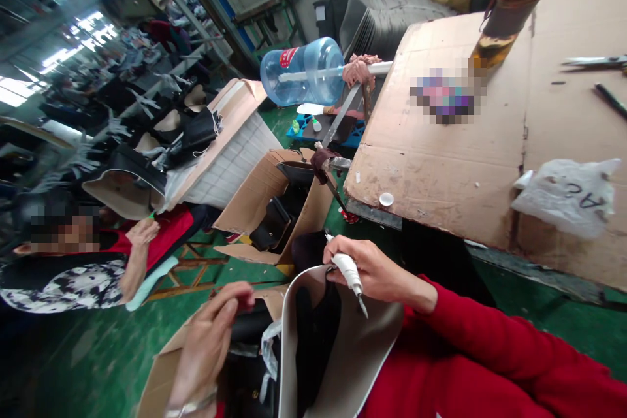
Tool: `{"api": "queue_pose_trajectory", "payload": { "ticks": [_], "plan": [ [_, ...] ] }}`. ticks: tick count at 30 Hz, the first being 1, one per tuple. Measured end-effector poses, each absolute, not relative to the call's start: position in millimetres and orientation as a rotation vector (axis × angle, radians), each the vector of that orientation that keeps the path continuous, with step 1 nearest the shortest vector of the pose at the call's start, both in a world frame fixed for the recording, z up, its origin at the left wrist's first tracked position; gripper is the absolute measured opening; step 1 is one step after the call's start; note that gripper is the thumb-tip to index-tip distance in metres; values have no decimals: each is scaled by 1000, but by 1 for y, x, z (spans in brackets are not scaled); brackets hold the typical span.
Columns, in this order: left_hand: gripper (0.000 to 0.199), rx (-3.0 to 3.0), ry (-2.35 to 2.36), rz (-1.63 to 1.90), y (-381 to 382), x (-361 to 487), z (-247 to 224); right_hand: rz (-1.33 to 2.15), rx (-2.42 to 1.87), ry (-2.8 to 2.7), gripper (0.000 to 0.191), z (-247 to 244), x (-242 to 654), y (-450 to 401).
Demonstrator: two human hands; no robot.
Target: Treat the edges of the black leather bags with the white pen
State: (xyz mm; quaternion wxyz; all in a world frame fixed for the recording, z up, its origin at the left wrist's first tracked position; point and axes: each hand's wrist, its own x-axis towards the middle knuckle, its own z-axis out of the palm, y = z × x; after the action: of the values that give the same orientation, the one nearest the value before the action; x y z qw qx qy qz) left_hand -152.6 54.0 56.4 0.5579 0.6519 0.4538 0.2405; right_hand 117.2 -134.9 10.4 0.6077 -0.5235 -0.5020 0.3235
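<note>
My right hand (365, 268) is closed around a white-wrapped pointed tool (349, 274), whose metal tip points down toward my lap. Its fingers are at the upper edge of a bag piece (375, 336) with a pale lining and black parts inside, which rests on my lap. To the left of that piece, my left hand (210, 333) is raised with the fingers stretched out, slightly blurred, and nothing shows in it. Beneath this hand stands an open cardboard box (164, 372) with black bags (245, 372) and clear plastic in it.
A cardboard-covered table (441, 163) stands at the right, bearing a plastic bag (568, 199), a white cap (386, 199), scissors (595, 62) and a bottle (514, 6). Another carton (245, 222) holds black bags. A co-worker (88, 268) sits at left. A water jug (304, 72) hangs beyond.
</note>
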Motion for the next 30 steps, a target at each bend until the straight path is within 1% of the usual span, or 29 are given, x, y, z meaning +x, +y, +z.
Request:
{"api": "queue_pose_trajectory", "payload": {
  "ticks": [2, 6, 8, 11, 13, 15, 18, 20, 21, 24, 25, 26, 27, 30],
  "plan": [
    [38, 1565, 847, 489, 57, -104, 48, 743, -1238, -1153, 14, 11, 117, -136],
    [64, 1770, 466, 99, 44, -39, 45, 714, -1290, -1084, 17, 6, 119, -139],
    [75, 1772, 372, -31, 41, -31, 47, 699, -1305, -1041, 18, 2, 120, -139],
    [91, 1675, 298, -116, 43, -35, 48, 702, -1309, -1013, 19, 0, 122, -136],
    [96, 1639, 299, -176, 43, -37, 47, 713, -1303, -1012, 18, 0, 121, -133],
    [89, 1665, 392, -201, 41, -36, 46, 725, -1293, -1014, 18, -1, 119, -129],
    [71, 1807, 556, -193, 35, -31, 44, 736, -1277, -1001, 17, -2, 117, -124],
    [67, 1897, 572, -181, 33, -30, 44, 746, -1266, -986, 17, -3, 115, -122],
    [70, 1910, 548, -184, 33, -31, 45, 749, -1263, -981, 17, -3, 115, -122],
    [91, 1829, 451, -229, 33, -35, 49, 748, -1267, -979, 17, -3, 115, -121],
    [95, 1805, 444, -248, 33, -36, 50, 743, -1275, -977, 17, -3, 114, -120],
    [96, 1808, 467, -254, 32, -36, 51, 739, -1282, -974, 16, -3, 114, -120],
    [91, 1839, 515, -245, 31, -35, 51, 734, -1287, -968, 16, -3, 114, -119],
    [62, 1940, 678, -194, 28, -28, 49, 730, -1291, -948, 15, -4, 113, -116]
  ]
}}
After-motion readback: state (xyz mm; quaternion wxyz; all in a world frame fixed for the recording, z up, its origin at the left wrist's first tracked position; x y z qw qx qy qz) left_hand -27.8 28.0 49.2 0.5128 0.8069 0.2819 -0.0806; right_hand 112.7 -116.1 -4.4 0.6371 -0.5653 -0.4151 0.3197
